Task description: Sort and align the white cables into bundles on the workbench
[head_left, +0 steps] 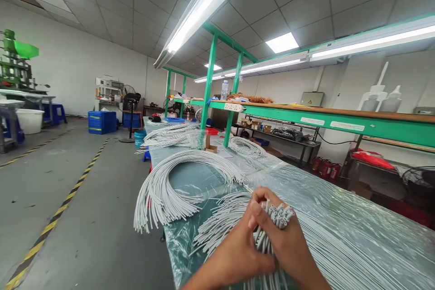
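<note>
Both hands are together at the lower right over the plastic-covered table (pixel 306 190). My right hand (pixel 288 244) is wrapped round a bundle of thin white tubes (pixel 280 215), whose cut ends point up and toward the back. My left hand (pixel 241 249) presses against the same bundle from the left, its fingers closed round the tubes. Beneath and left of the hands lies a loose fan of white tubes (pixel 220 217). Long straight tubes (pixel 333 253) run along the table to the right. Farther back rests a large curved bundle of white tubes (pixel 163 190).
More coils (pixel 170 136) and a smaller coil (pixel 247 147) lie farther back, near an open cardboard box (pixel 211 148). A green-edged shelf (pixel 288 112) on green posts runs above the table. The floor (pixel 112 217) is to the left.
</note>
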A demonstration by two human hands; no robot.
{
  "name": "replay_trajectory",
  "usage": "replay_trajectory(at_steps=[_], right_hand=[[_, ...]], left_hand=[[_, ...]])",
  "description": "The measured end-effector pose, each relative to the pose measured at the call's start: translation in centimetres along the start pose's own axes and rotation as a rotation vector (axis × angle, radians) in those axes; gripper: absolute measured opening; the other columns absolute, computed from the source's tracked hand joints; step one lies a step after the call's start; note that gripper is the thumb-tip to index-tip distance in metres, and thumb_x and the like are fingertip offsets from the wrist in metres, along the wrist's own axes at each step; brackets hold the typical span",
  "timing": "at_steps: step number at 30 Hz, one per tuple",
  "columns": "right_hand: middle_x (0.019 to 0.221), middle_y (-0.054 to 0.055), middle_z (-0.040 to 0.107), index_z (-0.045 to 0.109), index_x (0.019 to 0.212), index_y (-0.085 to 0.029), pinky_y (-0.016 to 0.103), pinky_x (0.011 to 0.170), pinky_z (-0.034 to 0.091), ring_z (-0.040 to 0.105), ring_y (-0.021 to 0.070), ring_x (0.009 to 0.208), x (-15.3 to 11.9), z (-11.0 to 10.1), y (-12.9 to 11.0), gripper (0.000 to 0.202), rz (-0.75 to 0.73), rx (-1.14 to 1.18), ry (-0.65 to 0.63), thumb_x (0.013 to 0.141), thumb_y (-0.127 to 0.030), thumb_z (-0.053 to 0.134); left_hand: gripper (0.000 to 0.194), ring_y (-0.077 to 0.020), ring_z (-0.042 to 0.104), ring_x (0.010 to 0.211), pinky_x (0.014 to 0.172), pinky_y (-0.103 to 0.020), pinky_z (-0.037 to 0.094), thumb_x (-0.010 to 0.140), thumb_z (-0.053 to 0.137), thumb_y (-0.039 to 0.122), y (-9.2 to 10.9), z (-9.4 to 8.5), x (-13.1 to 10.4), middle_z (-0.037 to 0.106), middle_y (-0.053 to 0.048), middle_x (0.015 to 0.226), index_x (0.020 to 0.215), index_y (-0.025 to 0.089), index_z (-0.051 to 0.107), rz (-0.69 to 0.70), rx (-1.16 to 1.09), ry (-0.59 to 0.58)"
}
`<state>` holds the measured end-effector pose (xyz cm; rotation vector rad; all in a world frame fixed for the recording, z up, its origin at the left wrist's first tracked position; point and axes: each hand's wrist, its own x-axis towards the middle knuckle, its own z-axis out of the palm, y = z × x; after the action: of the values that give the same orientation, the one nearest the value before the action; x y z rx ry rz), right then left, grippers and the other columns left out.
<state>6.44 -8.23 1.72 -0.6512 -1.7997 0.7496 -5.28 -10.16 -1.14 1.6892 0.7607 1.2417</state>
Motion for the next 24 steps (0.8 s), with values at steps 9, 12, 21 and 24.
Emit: replay_trajectory(at_steps=[9, 12, 21, 24], right_hand=[[0.132, 0.002, 0.044, 0.034, 0.133, -0.033, 0.047, 0.101, 0.027, 0.038, 0.0255, 0.122, 4.4, -8.1, -6.1, 0.068, -0.21, -0.466, -0.024, 0.075, -0.056, 0.058], [0.139, -0.001, 0.037, 0.035, 0.133, -0.035, 0.046, 0.106, 0.018, 0.028, 0.0244, 0.129, 5.2, -9.9, -9.3, 0.059, -0.495, -0.732, -0.128, 0.081, -0.055, 0.051], [0.12, 0.002, 0.057, 0.061, 0.11, -0.027, 0.042, 0.101, 0.03, 0.044, 0.0244, 0.118, 5.2, -10.5, -8.4, 0.043, -0.142, -0.459, -0.433, 0.088, -0.055, 0.037], [0.14, 0.002, 0.035, 0.031, 0.135, -0.032, 0.044, 0.106, 0.023, 0.033, 0.0217, 0.127, 4.7, -11.1, -6.7, 0.059, -0.087, -0.148, -0.251, 0.085, -0.063, 0.035]], left_hand=[[0.008, -0.0087, 0.037, 0.042, 0.047, -0.023, 0.033, 0.069, 0.054, 0.023, 2.2, 4.8, 6.6, 0.039, 0.008, 0.044, 0.074, 0.016, 0.051, -0.054, -0.213, 0.113], [0.016, -0.0092, 0.04, 0.045, 0.051, -0.024, 0.035, 0.073, 0.055, 0.03, 3.8, 4.9, 6.9, 0.041, 0.006, 0.045, 0.067, 0.016, 0.052, -0.013, -0.144, -0.016], [0.018, -0.0082, 0.037, 0.041, 0.041, -0.02, 0.03, 0.066, 0.06, 0.018, 5.0, 6.2, 8.1, 0.041, 0.006, 0.041, 0.053, 0.016, 0.049, 0.103, -0.205, 0.06], [0.019, -0.0067, 0.036, 0.039, 0.041, -0.019, 0.028, 0.071, 0.061, 0.027, 4.5, 5.8, 9.5, 0.039, 0.006, 0.04, 0.058, 0.014, 0.054, 0.187, -0.295, 0.147]])
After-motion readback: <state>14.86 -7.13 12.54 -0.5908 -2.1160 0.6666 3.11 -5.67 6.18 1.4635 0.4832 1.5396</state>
